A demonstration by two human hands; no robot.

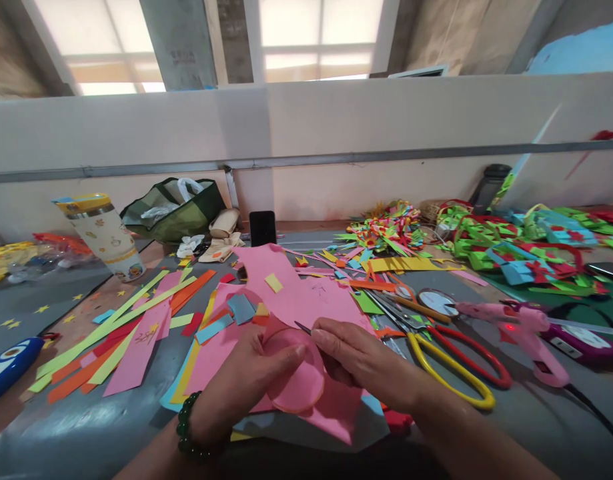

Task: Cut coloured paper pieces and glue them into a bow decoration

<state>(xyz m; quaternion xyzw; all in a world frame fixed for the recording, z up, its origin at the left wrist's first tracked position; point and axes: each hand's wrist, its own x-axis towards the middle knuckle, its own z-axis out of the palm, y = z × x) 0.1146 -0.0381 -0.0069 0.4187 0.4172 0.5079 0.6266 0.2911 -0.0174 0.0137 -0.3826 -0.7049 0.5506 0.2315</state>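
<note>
My left hand [259, 367] is closed on a round pink paper disc [299, 383], its thumb pressed on top and its other fingers hidden behind. The disc lies over a larger pink sheet [333, 413], held up above a stack of coloured paper. In my right hand [349, 353], a thin dark pointed tool [302, 327] is pinched, its tip sticking out to the left by the disc's upper edge. Most of the tool is hidden, so whether it is a pen or a blade cannot be told. Another pink sheet [306, 283] lies just beyond both hands.
Large scissors [426, 360] with yellow and red handles and a pink glue gun [529, 333] lie to the right. Paper strips [136, 340] and a patterned tumbler [106, 237] are on the left. A phone [263, 229] stands upright behind; cut-paper pieces [391, 227] are heaped at the back.
</note>
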